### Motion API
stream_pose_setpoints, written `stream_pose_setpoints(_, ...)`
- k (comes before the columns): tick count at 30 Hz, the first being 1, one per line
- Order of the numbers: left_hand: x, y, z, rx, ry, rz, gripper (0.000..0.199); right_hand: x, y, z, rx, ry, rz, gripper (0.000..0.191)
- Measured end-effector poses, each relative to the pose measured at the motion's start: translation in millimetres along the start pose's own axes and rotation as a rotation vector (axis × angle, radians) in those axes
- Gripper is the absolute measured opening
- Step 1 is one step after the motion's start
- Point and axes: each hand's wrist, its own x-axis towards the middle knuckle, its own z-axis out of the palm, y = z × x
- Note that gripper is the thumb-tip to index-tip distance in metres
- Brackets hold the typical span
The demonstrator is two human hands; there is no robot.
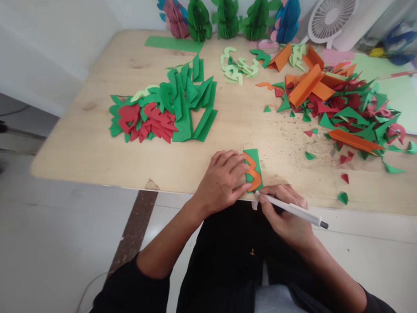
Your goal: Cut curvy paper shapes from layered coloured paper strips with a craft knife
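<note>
A green paper piece (258,163) lies at the table's front edge with an orange curved cutout (255,177) on top of it. My left hand (224,177) lies over the left side of both, fingers spread and pressing them down. In my right hand (288,214) is a white pen (295,209), pinched near its tip. The tip is at the lower end of the orange cutout, by the green paper. The pen's dark end points right.
Red cutouts (162,123) and folded green papers (182,114) are heaped at left. Light green cutouts (234,70) lie farther back. Orange folded strips (306,84) and scraps cover the right. Paper honeycomb figures (227,18) and a white fan (331,17) stand behind.
</note>
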Motion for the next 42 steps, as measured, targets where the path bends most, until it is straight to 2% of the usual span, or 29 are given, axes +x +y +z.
stream_pose_setpoints(10,-0.1,-0.1,0.5,-0.007,0.001,-0.006,0.025,-0.3,-0.2,-5.2,0.030,-0.011,0.075,0.007)
stream_pose_setpoints(14,-0.5,-0.6,1.4,0.008,0.007,-0.002,0.028,0.1,1.1,-2.7,0.031,0.026,0.010,0.011)
stream_pose_setpoints(22,-0.8,-1.3,2.6,0.015,0.023,0.014,0.029,-2.2,3.8,3.5,-0.042,0.008,-0.109,0.017)
stream_pose_setpoints(30,-1.1,-0.4,0.8,0.003,-0.001,0.007,0.034,-2.7,3.2,4.4,-0.061,0.022,-0.100,0.019)
stream_pose_setpoints(35,-1.5,-1.9,1.4,0.011,-0.012,0.004,0.033,-1.9,2.8,3.3,0.005,0.018,-0.051,0.020)
stream_pose_setpoints(42,-1.4,-1.5,-1.0,-0.003,-0.029,0.007,0.032,-2.2,1.0,-3.3,0.061,-0.002,0.029,0.011)
